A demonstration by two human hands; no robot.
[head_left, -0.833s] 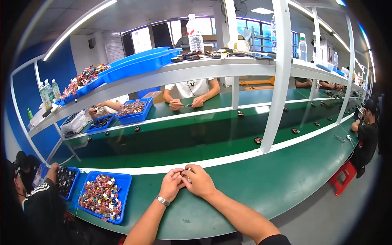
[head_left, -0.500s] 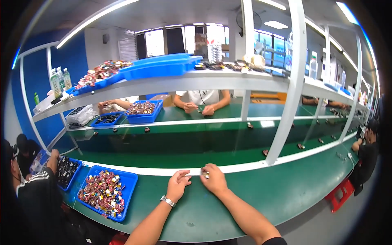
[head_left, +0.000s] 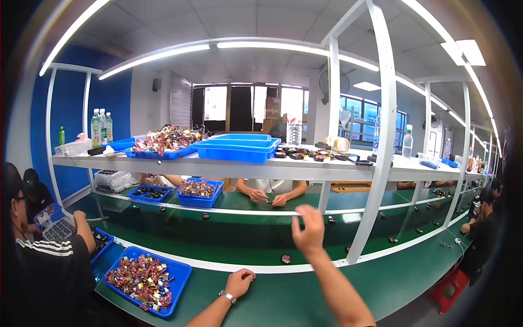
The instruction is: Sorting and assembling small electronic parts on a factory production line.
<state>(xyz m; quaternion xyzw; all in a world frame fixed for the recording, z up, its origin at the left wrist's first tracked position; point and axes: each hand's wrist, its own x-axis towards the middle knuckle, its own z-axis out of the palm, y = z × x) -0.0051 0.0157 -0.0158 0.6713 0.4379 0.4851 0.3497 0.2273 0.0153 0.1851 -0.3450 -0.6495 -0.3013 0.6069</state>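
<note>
My right hand [head_left: 309, 231] is raised over the green conveyor belt [head_left: 229, 240], fingers up and the thumb apart, with nothing seen in it. Below and left of it, a small dark red and black electronic part [head_left: 286, 259] lies on the belt by the white near rail. My left hand [head_left: 239, 283] rests low over the green bench [head_left: 261, 305], a metal watch on its wrist. Its fingers are curled inward, hiding whatever may be inside. Left of that hand stands a blue tray [head_left: 184, 274] heaped with small reddish parts with white and yellow bits.
A white upright post [head_left: 376, 152] rises right of my right hand, carrying a shelf [head_left: 234, 169] with blue trays [head_left: 234, 150] and bottles. Across the belt a co-worker's hands [head_left: 269, 197] handle something small. Another person [head_left: 52, 256] sits at my left, beside a tray of black parts.
The view has tilted upward. My right hand has let go of the small part, now on the belt, and risen with its fingers apart. My left hand's fingers have curled in.
</note>
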